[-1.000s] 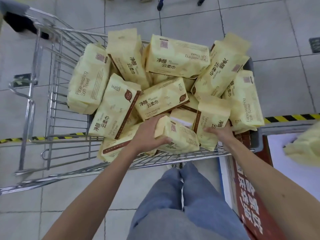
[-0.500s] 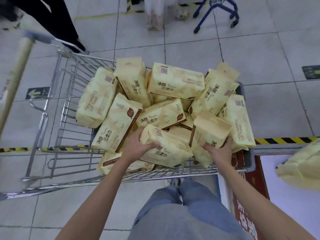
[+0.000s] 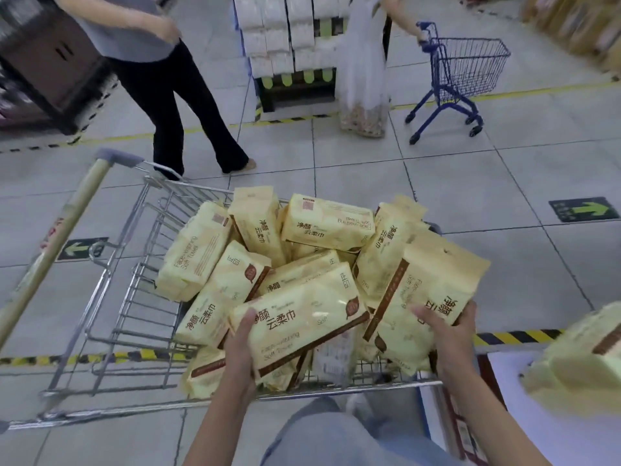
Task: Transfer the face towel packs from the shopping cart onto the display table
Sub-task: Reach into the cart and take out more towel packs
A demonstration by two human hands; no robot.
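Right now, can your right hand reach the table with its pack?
Probably yes: the right hand grips its pack at the near right corner of the cart, and the table lies just beside it, nothing between.

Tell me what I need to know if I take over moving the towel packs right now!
Left hand: grips a pack over the pile in the cart.
Right hand: grips a second pack.
Done: a third pack lies on the table, at the right.
Left: set both held packs there, then move the pile.
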